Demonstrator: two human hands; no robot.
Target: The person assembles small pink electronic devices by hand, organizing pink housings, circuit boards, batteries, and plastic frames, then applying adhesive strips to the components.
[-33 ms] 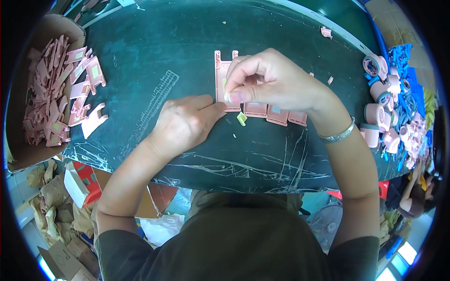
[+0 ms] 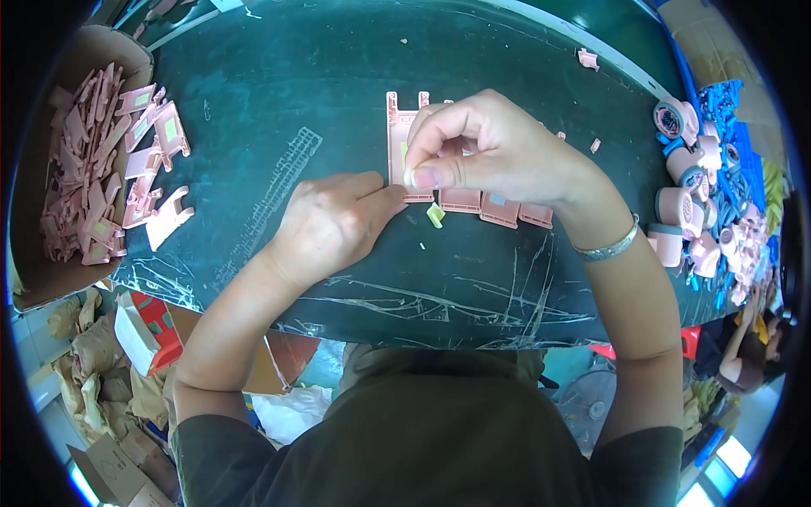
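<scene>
A pink plastic cover piece (image 2: pixel 396 135) with two prongs at its far end lies flat on the table. My left hand (image 2: pixel 334 220) is closed, its fingertips pressed at the piece's near left corner. Above the same piece, my right hand (image 2: pixel 473 148) makes a pinch of thumb and forefinger; whatever is between them is too small or hidden to name. More pink pieces (image 2: pixel 498 209) lie in a row to the right, partly behind my right hand and wrist. A small yellow-green scrap (image 2: pixel 435 215) rests just below the first piece.
At the left stands a cardboard box (image 2: pixel 25 245) full of pink pieces, with several loose ones (image 2: pixel 171 131) beside it. Pink round housings (image 2: pixel 676 207) and blue parts (image 2: pixel 725 106) are heaped at the right. Small pink bits (image 2: pixel 588 59) lie at the far right of the dark green table (image 2: pixel 338 76).
</scene>
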